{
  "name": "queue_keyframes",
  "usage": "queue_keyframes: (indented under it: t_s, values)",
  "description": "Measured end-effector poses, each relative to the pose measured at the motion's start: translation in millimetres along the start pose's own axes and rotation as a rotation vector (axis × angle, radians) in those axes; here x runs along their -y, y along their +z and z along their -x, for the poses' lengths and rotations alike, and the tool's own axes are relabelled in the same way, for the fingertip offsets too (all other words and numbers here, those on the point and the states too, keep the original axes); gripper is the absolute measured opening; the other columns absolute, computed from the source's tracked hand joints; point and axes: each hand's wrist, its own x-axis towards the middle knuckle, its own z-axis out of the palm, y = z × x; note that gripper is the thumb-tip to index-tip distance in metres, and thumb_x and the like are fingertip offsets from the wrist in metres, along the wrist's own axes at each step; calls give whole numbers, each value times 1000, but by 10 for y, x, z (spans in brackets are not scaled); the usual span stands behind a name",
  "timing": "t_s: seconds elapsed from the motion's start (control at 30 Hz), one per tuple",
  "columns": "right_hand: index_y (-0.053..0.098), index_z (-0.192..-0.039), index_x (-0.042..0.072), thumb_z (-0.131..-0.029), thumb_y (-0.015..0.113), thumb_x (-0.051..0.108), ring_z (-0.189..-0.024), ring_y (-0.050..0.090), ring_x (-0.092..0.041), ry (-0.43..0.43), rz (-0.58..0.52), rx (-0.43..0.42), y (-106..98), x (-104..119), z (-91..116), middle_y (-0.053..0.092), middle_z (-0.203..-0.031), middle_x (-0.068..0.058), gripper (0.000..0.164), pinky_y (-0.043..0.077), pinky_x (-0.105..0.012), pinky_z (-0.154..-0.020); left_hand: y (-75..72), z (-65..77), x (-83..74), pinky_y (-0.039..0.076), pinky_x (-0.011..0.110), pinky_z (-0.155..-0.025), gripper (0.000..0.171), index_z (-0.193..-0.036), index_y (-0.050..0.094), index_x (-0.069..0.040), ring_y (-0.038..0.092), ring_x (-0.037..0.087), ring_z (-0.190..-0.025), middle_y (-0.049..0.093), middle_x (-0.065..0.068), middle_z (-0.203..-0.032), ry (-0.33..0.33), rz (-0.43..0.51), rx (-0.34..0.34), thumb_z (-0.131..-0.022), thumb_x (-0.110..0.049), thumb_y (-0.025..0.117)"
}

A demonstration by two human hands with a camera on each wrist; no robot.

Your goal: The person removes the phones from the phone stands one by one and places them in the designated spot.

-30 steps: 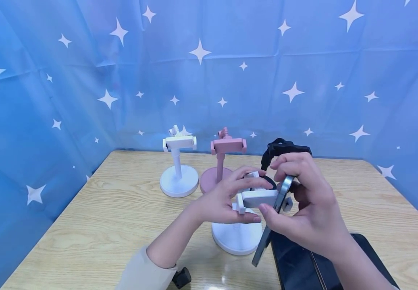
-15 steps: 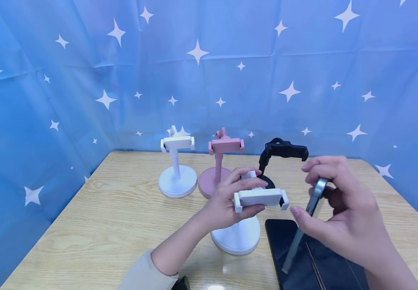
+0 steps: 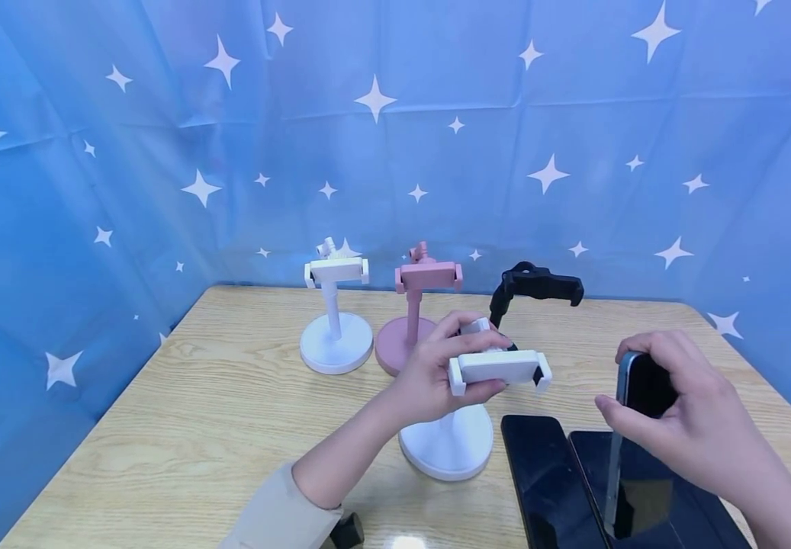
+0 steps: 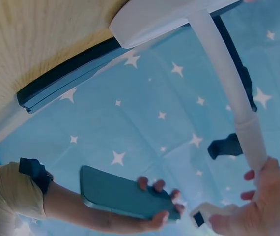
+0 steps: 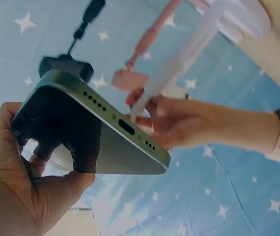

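Near the middle of the head view, my left hand grips the head of a white phone stand from behind its clamp. The stand's round base rests on the table, and the clamp spans level with nothing in it. To the right, my right hand holds a smartphone on edge, thumb on one side and fingers on the other. The phone's plain teal back shows in the left wrist view. Its dark screen and charging port face the right wrist camera.
Behind stand a smaller white phone stand, a pink one and a black one. Two dark, flat glossy devices lie side by side at front right, the left one beside the white base. A starry blue curtain hangs behind the table.
My right hand has drawn the phone away from the white clamp, rightward and down, and turned it so its screen shows. My left hand has barely moved on the stand.
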Motion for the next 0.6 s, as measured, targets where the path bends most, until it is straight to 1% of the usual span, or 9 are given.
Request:
queue_keyframes:
  t_s: [0.17,0.2,0.27,0.33,0.37,0.43,0.5,0.57,0.6]
  values:
    - [55,-99,6,-61,79,6,-81,33,5,61,90,53,-48,-189,86,48,-94,-4,45,30,-17,-56,16,-114,-14,49,19,-81,37,-108,60,1,49,17,-106,50,14,-117,-36,13,15,-73,1,73]
    - [56,-99,6,-61,80,7,-84,36,2,75,107,70,-56,-232,106,50,-95,-7,45,30,-17,-59,19,-142,-19,48,19,-81,37,-108,61,1,49,17,-107,50,14,-117,-38,16,17,-73,1,73]
    - [56,-101,5,-61,81,9,-90,43,-8,109,139,115,-71,-315,144,52,-98,-13,47,35,-23,-64,25,-203,-31,48,18,-81,36,-109,61,1,49,16,-106,49,14,-118,-36,9,23,-74,0,73]
    - [56,-103,2,-62,81,12,-91,47,-23,150,156,188,-87,-401,175,52,-100,-20,49,41,-34,-66,37,-269,-49,48,17,-81,36,-109,61,1,50,15,-105,47,15,-118,-32,3,29,-75,0,72]
    - [56,-104,2,-63,81,13,-87,48,-29,168,174,230,-94,-445,191,51,-101,-21,49,42,-38,-63,47,-304,-57,48,17,-81,36,-109,61,1,50,15,-104,47,14,-118,-26,-5,33,-75,-1,72]
    - [55,-106,1,-66,80,16,-81,50,-34,205,189,333,-118,-538,216,51,-101,-23,49,42,-47,-59,77,-377,-71,47,15,-80,36,-109,61,0,50,13,-104,47,14,-117,-14,-15,39,-75,-2,72]
    - [54,-107,1,-70,78,19,-80,51,-32,241,198,430,-138,-646,244,51,-101,-22,48,43,-45,-58,124,-451,-79,47,14,-79,36,-109,61,1,48,13,-107,49,14,-117,4,-27,44,-75,-2,72]
    - [54,-107,1,-72,76,21,-79,53,-31,264,202,506,-163,-755,273,53,-100,-21,47,43,-41,-57,185,-522,-76,47,13,-78,36,-109,61,2,45,14,-108,50,14,-116,23,-17,46,-75,-1,72]
    - [53,-108,-1,-73,75,21,-80,53,-34,278,198,540,-176,-808,287,54,-100,-22,47,44,-43,-58,220,-558,-71,46,13,-78,36,-110,61,2,44,13,-108,50,14,-116,28,-9,46,-75,-1,72]
